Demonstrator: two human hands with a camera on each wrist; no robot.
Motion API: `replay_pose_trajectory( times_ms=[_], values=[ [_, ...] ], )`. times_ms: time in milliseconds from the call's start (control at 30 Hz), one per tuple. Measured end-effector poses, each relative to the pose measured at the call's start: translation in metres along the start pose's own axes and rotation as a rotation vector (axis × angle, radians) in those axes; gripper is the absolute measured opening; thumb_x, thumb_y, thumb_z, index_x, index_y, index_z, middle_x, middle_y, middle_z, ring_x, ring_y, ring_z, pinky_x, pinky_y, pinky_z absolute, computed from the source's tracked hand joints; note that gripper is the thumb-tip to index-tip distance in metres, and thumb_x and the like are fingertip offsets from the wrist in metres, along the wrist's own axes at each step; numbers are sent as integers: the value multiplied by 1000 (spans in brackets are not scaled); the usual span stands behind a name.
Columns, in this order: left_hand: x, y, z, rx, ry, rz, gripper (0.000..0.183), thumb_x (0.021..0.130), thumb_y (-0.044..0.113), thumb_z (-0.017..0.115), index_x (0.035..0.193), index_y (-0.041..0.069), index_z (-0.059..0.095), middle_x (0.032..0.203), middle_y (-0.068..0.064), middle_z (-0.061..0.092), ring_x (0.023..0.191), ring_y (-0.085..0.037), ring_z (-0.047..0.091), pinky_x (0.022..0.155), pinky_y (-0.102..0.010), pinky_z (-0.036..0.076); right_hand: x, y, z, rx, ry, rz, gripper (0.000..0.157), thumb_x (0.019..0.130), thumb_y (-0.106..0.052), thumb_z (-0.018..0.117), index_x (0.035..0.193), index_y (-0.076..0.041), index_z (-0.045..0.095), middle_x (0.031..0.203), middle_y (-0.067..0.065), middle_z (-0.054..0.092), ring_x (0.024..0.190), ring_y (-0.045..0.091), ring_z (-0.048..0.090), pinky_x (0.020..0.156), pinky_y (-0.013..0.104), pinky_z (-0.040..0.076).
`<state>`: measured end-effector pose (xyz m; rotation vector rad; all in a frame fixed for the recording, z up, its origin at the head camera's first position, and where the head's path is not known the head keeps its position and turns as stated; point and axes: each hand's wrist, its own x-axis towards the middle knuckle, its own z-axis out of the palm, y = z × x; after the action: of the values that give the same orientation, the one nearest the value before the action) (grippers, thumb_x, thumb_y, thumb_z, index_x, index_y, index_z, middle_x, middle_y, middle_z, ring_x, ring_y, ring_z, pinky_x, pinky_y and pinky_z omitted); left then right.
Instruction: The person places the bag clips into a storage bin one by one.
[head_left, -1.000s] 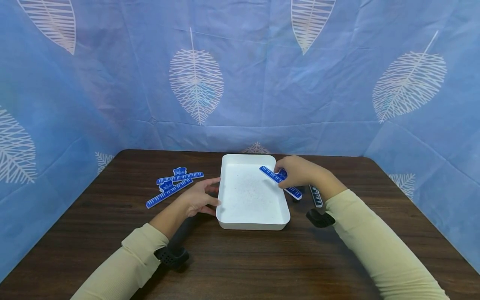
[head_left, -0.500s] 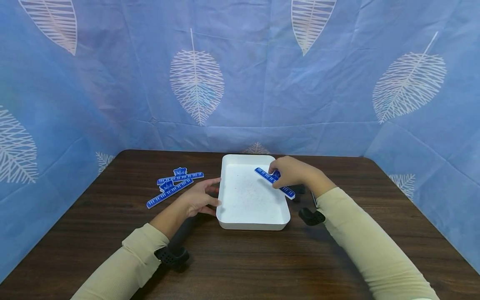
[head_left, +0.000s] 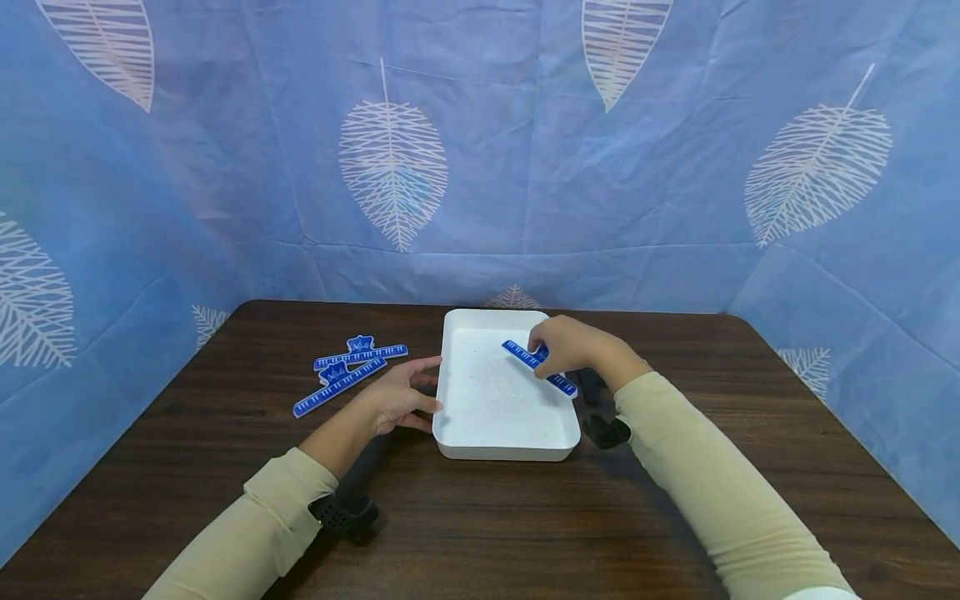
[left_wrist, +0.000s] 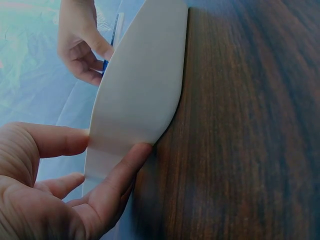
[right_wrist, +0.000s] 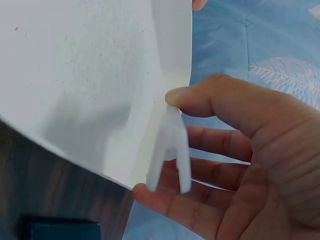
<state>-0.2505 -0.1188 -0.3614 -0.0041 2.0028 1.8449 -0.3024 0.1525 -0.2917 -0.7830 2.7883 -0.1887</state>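
Observation:
In the head view a white tray (head_left: pixel 487 412) stands on the dark wooden table. My left hand (head_left: pixel 393 400) touches its left wall; the left wrist view shows spread fingertips (left_wrist: pixel 137 157) against the wall, not curled round it. My right hand (head_left: pixel 576 346) pinches a blue music-book clip (head_left: pixel 519 352) with a piano-key pattern, over the tray's right part. Seen end-on in the right wrist view, the clip (right_wrist: pixel 170 145) is white and fork-shaped, with the thumb on its top. The clip's handle is mostly hidden by the fingers.
Two more blue clips with piano keys, a farther one (head_left: pixel 386 352) and a nearer one (head_left: pixel 337 389), lie left of the tray, touching or overlapping. A dark object (head_left: pixel 590 387) lies right of the tray, partly hidden by the right arm. A blue leaf-print cloth (head_left: pixel 480 208) hangs behind.
My right hand has moved left with the blue clip, bringing it from the tray's right edge farther over the tray. My left hand and the tray have stayed in place.

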Motion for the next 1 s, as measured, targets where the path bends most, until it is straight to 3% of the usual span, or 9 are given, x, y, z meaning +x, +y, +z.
replay_pose_trajectory(
  times_ms=[367,1000],
  values=[
    [-1,0,0,0,1,-4,84,81,-17,64,153,14,33,146,-22,39,109,-41,60,73,-51,58,13,1,7,41,-9,36,37,83,-21,75,116,-4,68,108,8,67,93,21,59,93,42,51],
    [2,-2,-1,7,0,-3,83,82,-16,65,152,14,34,145,-21,40,109,-40,60,73,-51,58,32,3,22,73,-35,119,43,84,-23,74,119,-1,65,111,11,65,87,20,60,83,38,53]
  ],
)
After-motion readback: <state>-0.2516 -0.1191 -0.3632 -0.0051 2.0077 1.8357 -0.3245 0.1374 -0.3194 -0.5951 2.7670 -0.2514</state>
